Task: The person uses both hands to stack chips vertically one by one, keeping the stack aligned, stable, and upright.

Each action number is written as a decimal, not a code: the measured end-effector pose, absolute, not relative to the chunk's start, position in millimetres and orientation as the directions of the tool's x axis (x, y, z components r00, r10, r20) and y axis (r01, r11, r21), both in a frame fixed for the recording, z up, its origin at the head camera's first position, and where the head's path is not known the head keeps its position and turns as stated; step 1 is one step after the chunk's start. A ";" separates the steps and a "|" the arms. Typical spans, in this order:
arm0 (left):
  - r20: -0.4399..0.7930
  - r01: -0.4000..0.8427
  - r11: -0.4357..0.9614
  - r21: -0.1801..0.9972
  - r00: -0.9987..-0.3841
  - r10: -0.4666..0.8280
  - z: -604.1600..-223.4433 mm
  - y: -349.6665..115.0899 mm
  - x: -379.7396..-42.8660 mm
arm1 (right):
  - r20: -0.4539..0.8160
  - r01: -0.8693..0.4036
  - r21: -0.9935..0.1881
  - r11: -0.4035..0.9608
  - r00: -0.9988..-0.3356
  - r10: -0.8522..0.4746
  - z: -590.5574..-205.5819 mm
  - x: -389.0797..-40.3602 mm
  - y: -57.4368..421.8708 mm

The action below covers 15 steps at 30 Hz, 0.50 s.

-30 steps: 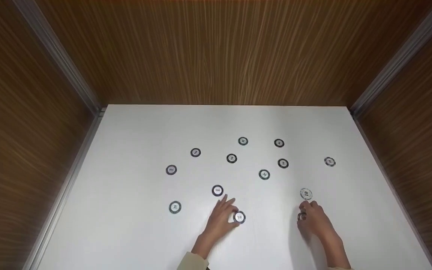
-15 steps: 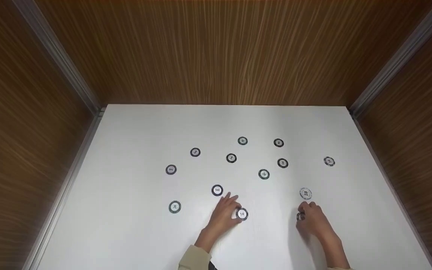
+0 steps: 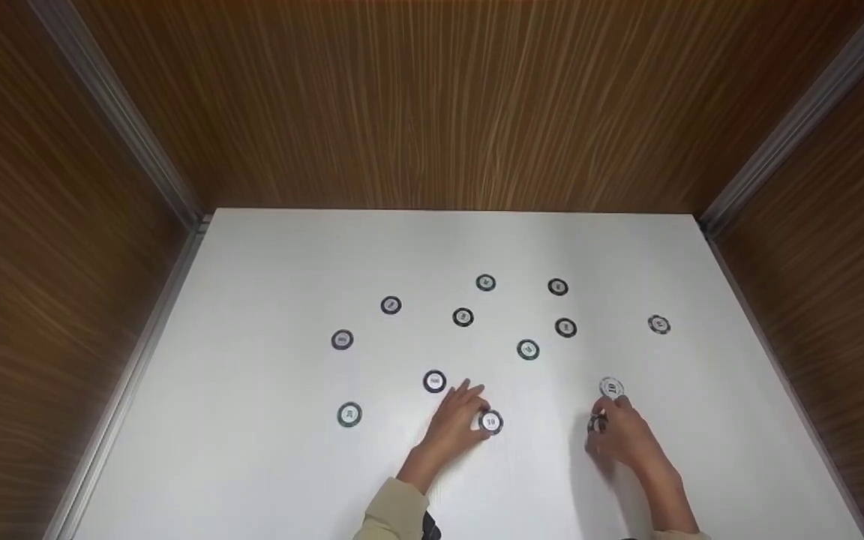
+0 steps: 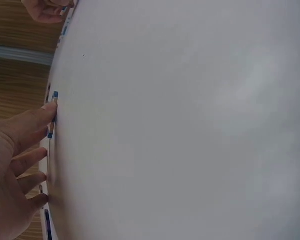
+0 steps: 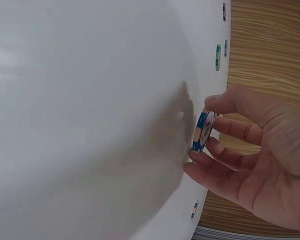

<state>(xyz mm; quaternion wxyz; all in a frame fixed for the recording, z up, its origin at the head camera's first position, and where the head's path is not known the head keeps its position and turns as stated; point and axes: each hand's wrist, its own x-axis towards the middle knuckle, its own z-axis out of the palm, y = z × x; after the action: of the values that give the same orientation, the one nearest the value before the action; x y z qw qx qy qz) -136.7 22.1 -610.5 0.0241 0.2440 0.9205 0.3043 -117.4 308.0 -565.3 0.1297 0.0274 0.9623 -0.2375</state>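
Note:
My left hand (image 3: 450, 429) pinches a round poker chip (image 3: 490, 422) marked 10, thumb on the near edge and a finger on the far edge. In the left wrist view this chip (image 4: 53, 115) shows its blue-and-cream edge close to the table. My right hand (image 3: 625, 435) holds another poker chip (image 3: 595, 424), partly hidden by the fingers in the head view. The right wrist view shows that chip (image 5: 205, 131) tilted between thumb and fingers, with a shadow beside it. A pale chip (image 3: 611, 387) lies right at the right fingertips. A dark 500 chip (image 3: 434, 381) lies left of my left fingers.
Green-edged chips (image 3: 349, 415) and dark-edged chips (image 3: 565, 328) lie flat and spread over the white table (image 3: 252, 465). One patterned chip (image 3: 658, 324) lies far right. Wood-grain panels (image 3: 432, 105) enclose the table at back and sides.
My left hand has moved right and a little farther from the body, its chip coming along. The right hand has shifted slightly left and forward with its chip, nearer the pale chip.

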 end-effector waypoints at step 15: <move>0.127 0.454 0.699 0.552 -0.875 0.468 -611.2 32.6 -146.9 | -0.229 0.073 -0.481 0.874 -0.972 -0.045 -559.6 -123.7 298.4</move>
<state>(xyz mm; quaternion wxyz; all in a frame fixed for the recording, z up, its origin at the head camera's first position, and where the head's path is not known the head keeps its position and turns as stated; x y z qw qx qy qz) -146.9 32.6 -611.2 0.0114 0.2501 0.9217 0.2961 -123.7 298.4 -559.6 0.1172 0.0073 0.9608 -0.2510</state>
